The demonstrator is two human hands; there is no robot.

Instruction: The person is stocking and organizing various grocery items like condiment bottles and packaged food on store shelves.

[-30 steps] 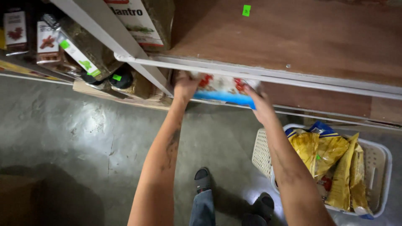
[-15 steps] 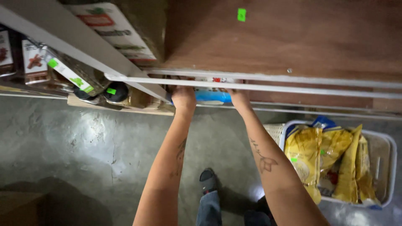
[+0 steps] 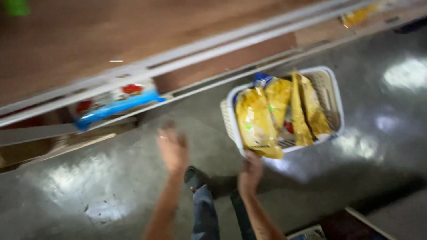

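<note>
Our right hand (image 3: 250, 171) grips the white basket (image 3: 331, 89) rim at six o'clock, left hand (image 3: 172, 149) open and empty; we judge the overfull yellow bags (image 3: 258, 122) could spill if it tips.

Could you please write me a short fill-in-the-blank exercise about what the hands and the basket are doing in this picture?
1. The right hand touches the rim of the white ____.
2. The bags in the basket are mostly ____ in colour.
3. The left hand hangs open above the grey ____.
4. The red, white and blue packet lies on the bottom ____.

Missing words: basket; yellow; floor; shelf
</note>
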